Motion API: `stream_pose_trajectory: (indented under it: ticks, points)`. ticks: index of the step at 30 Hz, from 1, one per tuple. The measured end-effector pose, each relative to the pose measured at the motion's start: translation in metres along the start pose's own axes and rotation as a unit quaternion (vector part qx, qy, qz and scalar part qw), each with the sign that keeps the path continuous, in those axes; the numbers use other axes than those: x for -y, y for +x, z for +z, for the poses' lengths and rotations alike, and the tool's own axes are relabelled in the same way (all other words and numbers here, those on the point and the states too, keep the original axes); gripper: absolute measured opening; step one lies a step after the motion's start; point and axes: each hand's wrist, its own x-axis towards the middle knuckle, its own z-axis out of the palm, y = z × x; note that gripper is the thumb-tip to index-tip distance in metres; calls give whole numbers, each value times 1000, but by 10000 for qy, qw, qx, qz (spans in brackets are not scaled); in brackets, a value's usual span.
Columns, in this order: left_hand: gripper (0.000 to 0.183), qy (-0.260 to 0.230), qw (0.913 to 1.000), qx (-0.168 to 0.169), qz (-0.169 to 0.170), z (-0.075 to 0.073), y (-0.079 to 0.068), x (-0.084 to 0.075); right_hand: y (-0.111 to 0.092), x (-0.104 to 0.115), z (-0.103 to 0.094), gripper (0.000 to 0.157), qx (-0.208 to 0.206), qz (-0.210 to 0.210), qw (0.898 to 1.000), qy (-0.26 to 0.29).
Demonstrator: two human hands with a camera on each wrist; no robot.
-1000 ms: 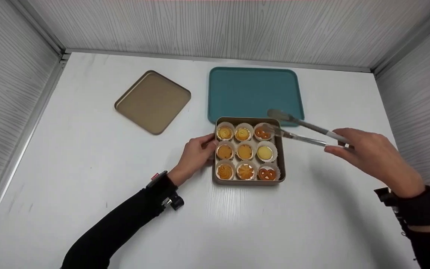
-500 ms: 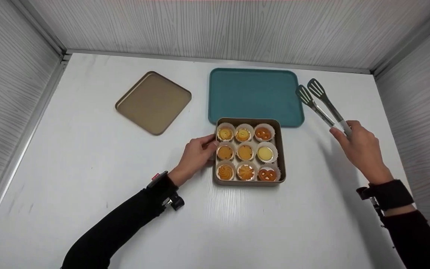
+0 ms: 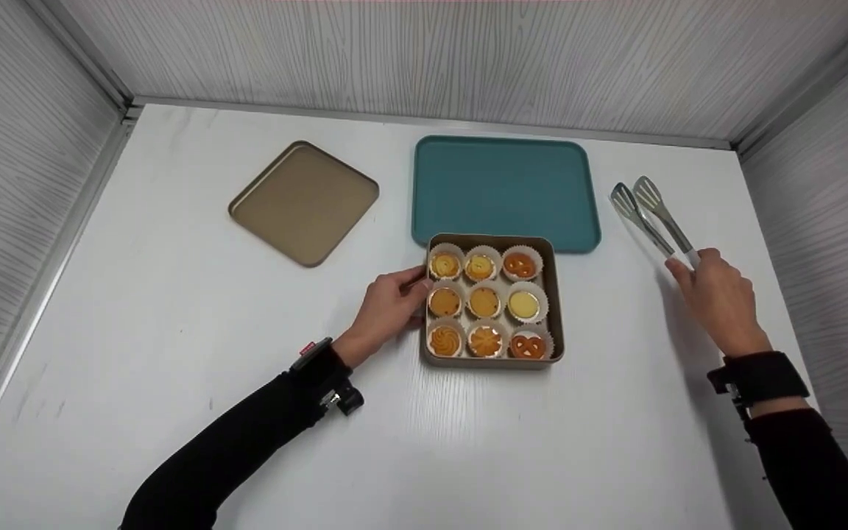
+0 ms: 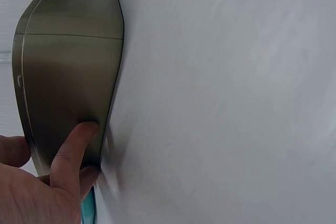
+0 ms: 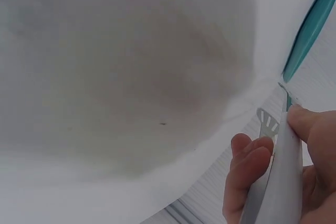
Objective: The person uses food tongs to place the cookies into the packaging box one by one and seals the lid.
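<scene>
My left hand (image 3: 387, 313) grips the left wall of a square gold-brown tin (image 3: 495, 363). Its thumb lies at the rim, and in the left wrist view the fingertips (image 4: 89, 128) press on the tin's outer side. Rows of small tarts (image 3: 484, 302) in paper cups fill the tin, some topped with pretzels. On the right, my right hand (image 3: 722, 302) holds metal serving tongs (image 3: 659, 213) by their pale handles, with the slotted ends pointing away and slightly apart. Nothing is between those ends. The right wrist view shows the fingers around the handle (image 5: 283, 177).
Behind the tin lies a flat teal tray (image 3: 505, 191), close to the tin's back edge. A square gold-brown lid or shallow tray (image 3: 305, 202) rests turned at an angle at the back left. Grey wood-grain panels (image 3: 424, 59) border the white table (image 3: 174, 353).
The tongs have swung from over the tin's back right corner out to the right, then shifted slightly right and nearer me. My left hand and the tin have stayed in place.
</scene>
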Motion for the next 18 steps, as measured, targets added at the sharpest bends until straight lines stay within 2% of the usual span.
stream_pose_trajectory:
  ticks: [9, 18]
  points:
    - [47, -59, 10000, -16, 62, 0, 0, 0, 5, -2, -1, 67, 412, 49, 9990, -145]
    - [47, 9, 10000, 11, 80, -1, 0, 0, 9, 0, 0, 54, 487, -57, 9978, -442]
